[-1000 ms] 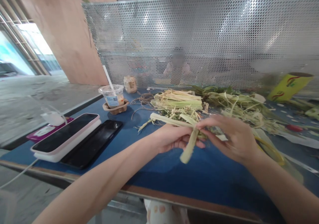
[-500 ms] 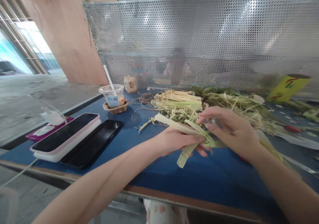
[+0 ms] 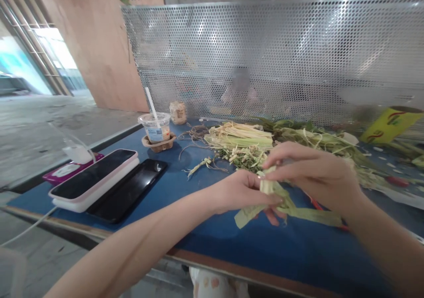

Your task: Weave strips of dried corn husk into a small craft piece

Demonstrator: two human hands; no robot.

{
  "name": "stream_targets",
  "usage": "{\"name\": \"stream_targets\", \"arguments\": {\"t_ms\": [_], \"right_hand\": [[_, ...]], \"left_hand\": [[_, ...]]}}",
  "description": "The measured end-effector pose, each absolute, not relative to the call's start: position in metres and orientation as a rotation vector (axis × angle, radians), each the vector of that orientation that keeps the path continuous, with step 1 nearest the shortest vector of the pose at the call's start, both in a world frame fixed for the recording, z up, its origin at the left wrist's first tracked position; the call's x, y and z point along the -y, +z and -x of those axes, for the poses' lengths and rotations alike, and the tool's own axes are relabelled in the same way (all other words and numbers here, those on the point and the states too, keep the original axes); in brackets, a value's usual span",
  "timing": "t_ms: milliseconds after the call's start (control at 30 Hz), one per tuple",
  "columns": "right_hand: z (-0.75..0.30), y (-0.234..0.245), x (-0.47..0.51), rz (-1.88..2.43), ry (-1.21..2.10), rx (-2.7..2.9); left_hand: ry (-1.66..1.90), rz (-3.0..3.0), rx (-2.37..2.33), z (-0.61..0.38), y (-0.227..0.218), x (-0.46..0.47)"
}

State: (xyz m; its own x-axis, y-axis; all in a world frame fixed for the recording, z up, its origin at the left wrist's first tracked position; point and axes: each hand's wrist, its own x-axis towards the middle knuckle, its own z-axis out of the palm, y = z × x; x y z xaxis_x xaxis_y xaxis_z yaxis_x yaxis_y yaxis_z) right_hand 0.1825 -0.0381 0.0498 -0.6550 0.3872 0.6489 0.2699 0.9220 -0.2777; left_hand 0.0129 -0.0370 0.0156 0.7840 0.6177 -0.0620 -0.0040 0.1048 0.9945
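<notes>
Pale green corn husk strips (image 3: 280, 198) are bunched between my hands above the blue table. My left hand (image 3: 243, 191) is closed around them from the left, thumb on top, with a short husk end hanging below its fingers. From the right, my right hand (image 3: 311, 170) pinches the upper end of a husk strip, which looks folded over at my left thumb. One long strip trails to the right beneath my right hand. Just behind lies a heap of small dried green-white sprigs (image 3: 247, 156), and beyond it a bundle of straightened pale husk strips (image 3: 240, 134).
At left lie a pink-edged phone (image 3: 96, 179) and a black phone (image 3: 129, 192). A lidded drink cup (image 3: 155, 128) with a straw stands in a cardboard holder. More husks (image 3: 318, 139) and a yellow tube (image 3: 391, 123) are at right. A thin red object (image 3: 314, 201) is partly hidden. Perforated metal (image 3: 248, 46) stands behind.
The upright husk end that pointed left is now folded down at my left thumb. My right fingers have closed on it. A long strip now trails right. The view has shifted slightly.
</notes>
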Motion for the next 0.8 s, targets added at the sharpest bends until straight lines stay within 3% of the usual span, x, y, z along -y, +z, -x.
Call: {"name": "stream_targets", "arguments": {"t_ms": [200, 800], "right_hand": [[-0.206, 0.046, 0.042, 0.442, -0.068, 2.405], [-0.214, 0.038, 0.051, 0.444, -0.365, 2.453]], "left_hand": [[0.469, -1.417, -0.617, -0.010, 0.020, 0.033], [0.474, -1.388, -0.753, -0.013, 0.017, 0.028]]}}
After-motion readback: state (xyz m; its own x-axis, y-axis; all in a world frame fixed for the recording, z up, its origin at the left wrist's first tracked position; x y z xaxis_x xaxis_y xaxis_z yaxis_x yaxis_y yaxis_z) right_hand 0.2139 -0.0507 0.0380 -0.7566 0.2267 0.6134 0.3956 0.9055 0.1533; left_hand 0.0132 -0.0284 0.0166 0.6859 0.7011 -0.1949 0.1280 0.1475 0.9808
